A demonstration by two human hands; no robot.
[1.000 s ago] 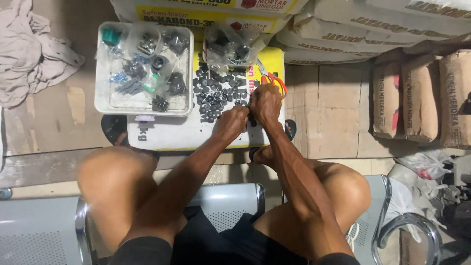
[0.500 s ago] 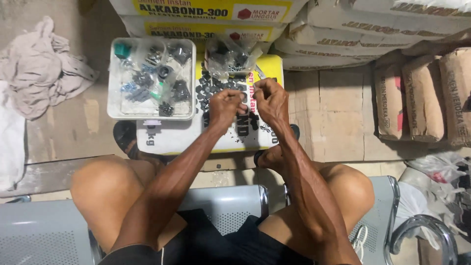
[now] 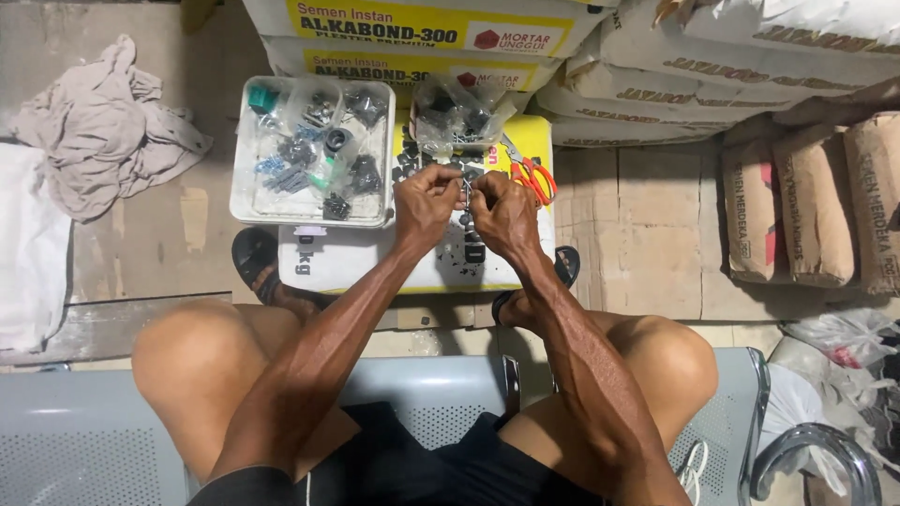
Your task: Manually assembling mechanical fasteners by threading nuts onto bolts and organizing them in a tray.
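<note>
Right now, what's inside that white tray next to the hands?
The white tray holds small clear bags of dark little parts, some bluish pieces and a green bit. What lies beneath the bags is covered.

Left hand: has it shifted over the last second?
Yes. The left hand has moved sideways toward the right edge of the white tray, and it now meets the right hand.

Around the two hands, room is tight: the white tray [image 3: 246, 201] of bagged parts blocks at 9 o'clock, a clear bag of fittings [image 3: 457, 114] at 12, orange-handled scissors [image 3: 532, 178] at 2. Bare floor [image 3: 637, 234] lies open at 3; stacked sacks [image 3: 806, 197] stand beyond.
</note>
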